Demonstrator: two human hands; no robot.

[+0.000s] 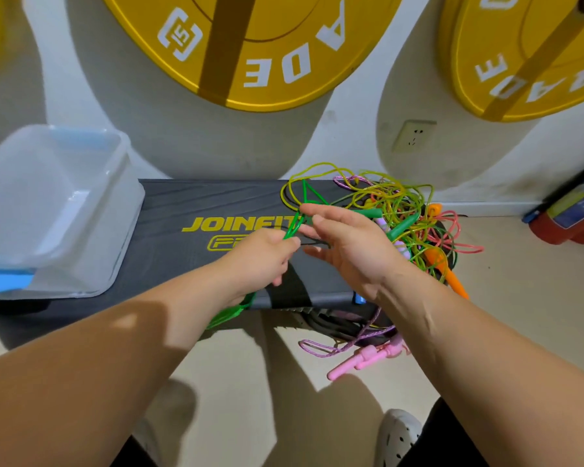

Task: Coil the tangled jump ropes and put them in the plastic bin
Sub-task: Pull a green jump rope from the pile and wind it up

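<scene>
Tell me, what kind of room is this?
Probably a gym or fitness room: yellow weight plates on the wall, a black JOINFIT step board, and tangled jump ropes on it.

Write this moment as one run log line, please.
left hand: grips green rope | right hand: open, by the rope | tangle: on black bench | plastic bin: no ropes inside

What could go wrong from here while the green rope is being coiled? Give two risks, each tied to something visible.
1. The left hand grips the green rope, which runs into the tangle; pulling may tighten knots.
2. The pink handles hang below the bench edge; tugging could drag the pile onto the floor.
</scene>
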